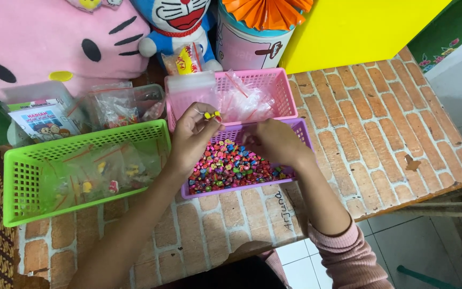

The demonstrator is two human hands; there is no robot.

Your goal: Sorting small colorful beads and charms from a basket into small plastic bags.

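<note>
Brick-pattern covering on the desk [380, 128], peeling at the near edge, pale floor tiles below. Purple plastic basket [305, 134] sits mid-desk, full of small multicoloured beads [231, 166]. Left hand [193, 136] hovers over it, grip pinched shut on tiny yellow beads [211, 114]. Right hand [276, 142] digs in the beads, can't tell its grip. Pink plastic basket [274, 80] behind, green plastic basket [22, 176] to the left

On the brick-patterned tabletop [391, 128], the left hand [193, 136] pinches small yellow beads [212, 114] in its fingers [205, 119] while the right hand [279, 142] reaches into the purple basket [303, 134] of mixed beads [231, 168], beside green basket [22, 160] and pink basket [274, 80].
</note>
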